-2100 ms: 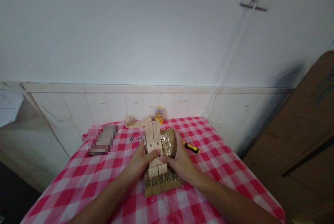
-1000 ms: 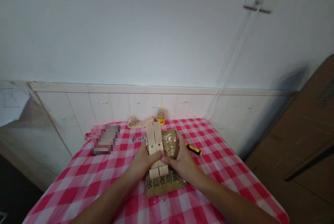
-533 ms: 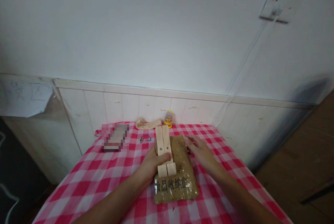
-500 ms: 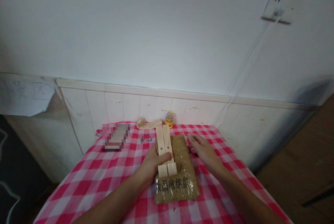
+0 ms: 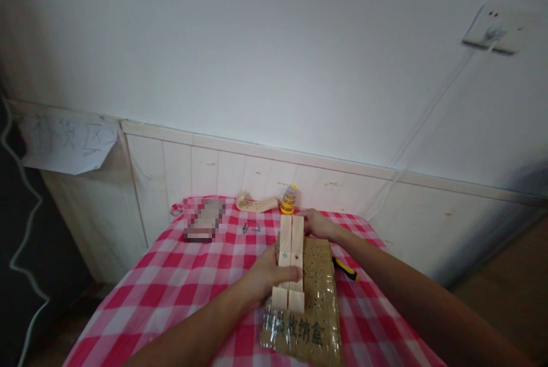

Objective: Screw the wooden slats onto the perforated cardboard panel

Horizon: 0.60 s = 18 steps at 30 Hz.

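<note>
Two pale wooden pieces (image 5: pixel 286 241) lie side by side, each with a curled near end and a screw or screw hole in its face. My left hand (image 5: pixel 268 275) is closed around them from the left, thumb across the top. At their far right end my right hand (image 5: pixel 315 223) has its fingers curled against the edge; the fingertips are partly hidden. Under the pieces is a brown, tape-covered cardboard pad (image 5: pixel 319 298) with many small holes and printed characters. A black-and-yellow handled tool (image 5: pixel 346 269) lies right of the pad, partly hidden by my right forearm.
Another curved wooden piece (image 5: pixel 257 204) lies at the back beside a yellow-based clear container (image 5: pixel 289 200). Small metal screws (image 5: pixel 252 228) and a blurred-out flat object (image 5: pixel 205 220) rest on the checked tablecloth (image 5: pixel 171 293). A white wall (image 5: pixel 274 70) stands behind the table.
My right hand has moved from beside the pad to the far end of the wooden pieces. The black-and-yellow tool now shows at the right. The view has shifted slightly.
</note>
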Each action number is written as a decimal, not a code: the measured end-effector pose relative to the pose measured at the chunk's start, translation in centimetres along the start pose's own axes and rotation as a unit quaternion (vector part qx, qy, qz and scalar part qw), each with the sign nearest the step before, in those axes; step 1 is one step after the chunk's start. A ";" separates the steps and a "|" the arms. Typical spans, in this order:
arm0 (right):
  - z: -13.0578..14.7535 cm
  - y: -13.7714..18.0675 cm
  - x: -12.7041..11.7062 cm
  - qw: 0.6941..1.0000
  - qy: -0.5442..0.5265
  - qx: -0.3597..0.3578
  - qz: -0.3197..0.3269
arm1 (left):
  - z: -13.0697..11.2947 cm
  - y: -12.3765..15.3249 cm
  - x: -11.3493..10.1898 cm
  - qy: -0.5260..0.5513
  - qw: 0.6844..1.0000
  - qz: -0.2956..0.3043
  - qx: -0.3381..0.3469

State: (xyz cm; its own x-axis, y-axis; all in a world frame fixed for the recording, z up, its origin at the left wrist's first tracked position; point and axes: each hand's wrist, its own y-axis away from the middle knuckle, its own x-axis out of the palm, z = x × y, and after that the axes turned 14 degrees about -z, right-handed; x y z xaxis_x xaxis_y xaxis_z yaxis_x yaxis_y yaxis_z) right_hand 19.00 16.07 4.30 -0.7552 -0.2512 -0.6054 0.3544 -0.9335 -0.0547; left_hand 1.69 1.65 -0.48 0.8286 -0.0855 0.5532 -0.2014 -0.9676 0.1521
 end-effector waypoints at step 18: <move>4.8 -6.0 6.1 0.968 0.068 -0.125 0.205 | -0.4 0.9 0.6 -0.017 0.997 0.059 -0.040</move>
State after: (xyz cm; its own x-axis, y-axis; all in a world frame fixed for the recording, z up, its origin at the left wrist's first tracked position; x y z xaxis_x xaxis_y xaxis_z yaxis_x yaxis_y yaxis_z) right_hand 9.61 18.95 4.77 -0.4481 -0.5359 -0.7156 0.7451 -0.6662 0.0323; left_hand 1.85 0.79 0.30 0.8136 -0.2066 0.5435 -0.3383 -0.9285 0.1535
